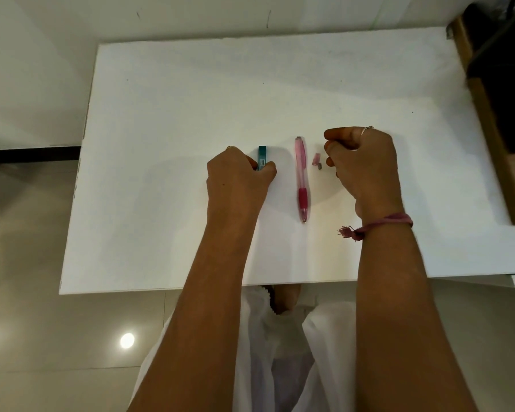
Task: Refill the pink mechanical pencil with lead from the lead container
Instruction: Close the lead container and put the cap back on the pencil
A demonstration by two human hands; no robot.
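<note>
The pink mechanical pencil (302, 176) lies on the white table (191, 114), tip pointing toward me. Its small pink cap (316, 159) and a tiny grey eraser piece (320, 167) lie just right of it. A teal lead container (262, 157) sits left of the pencil. My left hand (235, 179) grips the container's near end between thumb and fingers. My right hand (361, 165) hovers right of the cap with fingers curled; nothing is visible in them.
A dark object with a brown cardboard edge (488, 114) borders the table's right side. The table's near edge (191, 285) is close to my body. Pale floor lies to the left.
</note>
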